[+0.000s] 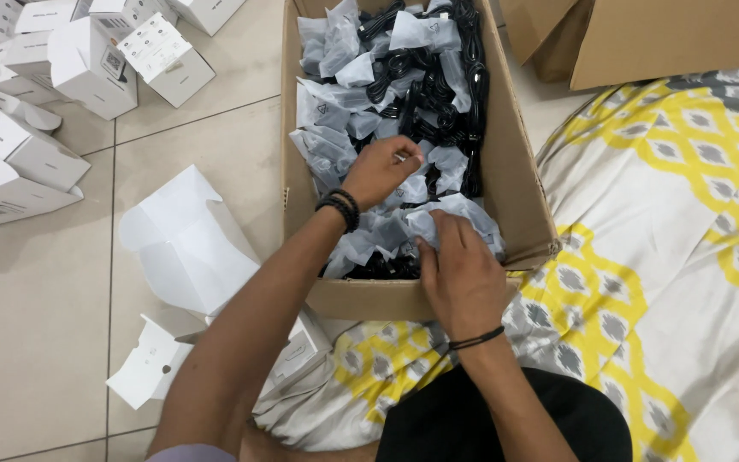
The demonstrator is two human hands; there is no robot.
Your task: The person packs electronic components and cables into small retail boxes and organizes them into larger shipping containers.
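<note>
From the head camera, both hands reach into the cardboard box point(515, 162), the left hand point(380, 171) closing on one bagged cable point(408, 167) and the right hand point(462, 274) pinching another bag point(451, 210), likely light, crinkly, slippery, best gripped by the coil.

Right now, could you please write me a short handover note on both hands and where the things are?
Left hand: inside the cardboard box, fingers curled on a small clear bag; grip unclear.
Right hand: at the box's near end, fingers pressed into the bagged black cables.
Things: the box is full of bagged cables. An open white carton lies on the floor left of it, flat white inserts nearer, closed white cartons far left.
Done: nothing is lifted clear of the box.
Left: cables remain in the box.
</note>
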